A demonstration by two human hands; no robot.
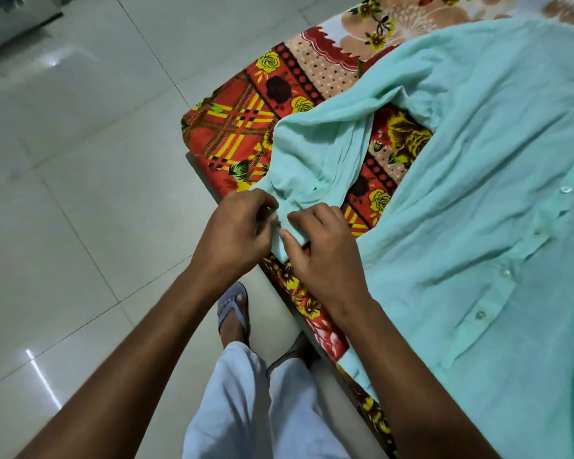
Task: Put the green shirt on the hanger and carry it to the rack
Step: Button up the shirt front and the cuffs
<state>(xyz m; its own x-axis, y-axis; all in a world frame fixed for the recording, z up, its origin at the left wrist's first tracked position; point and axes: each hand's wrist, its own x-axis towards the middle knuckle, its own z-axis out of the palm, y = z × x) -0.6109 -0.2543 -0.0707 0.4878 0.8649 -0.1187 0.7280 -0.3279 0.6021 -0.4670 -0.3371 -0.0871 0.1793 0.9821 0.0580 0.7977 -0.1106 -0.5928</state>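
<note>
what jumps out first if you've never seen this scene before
A large pale green button-front cotton shirt lies spread over a bright red and yellow floral blanket on the right. At the centre, the left hand and the right hand pinch the end of its sleeve, above a glossy white tiled floor.

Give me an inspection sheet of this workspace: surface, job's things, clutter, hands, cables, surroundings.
Surface: bed covered by a floral blanket, red, yellow and beige.
Job's things: green shirt spread flat on the blanket, buttons up; one sleeve trails to the bed's edge. No hanger or rack in view.
Clutter: nothing seen.
Hands: left hand and right hand both pinch the sleeve's cuff end.
Cables: nothing seen.
Surroundings: glossy tiled floor; the person's light trousers and a sandal below.
</note>
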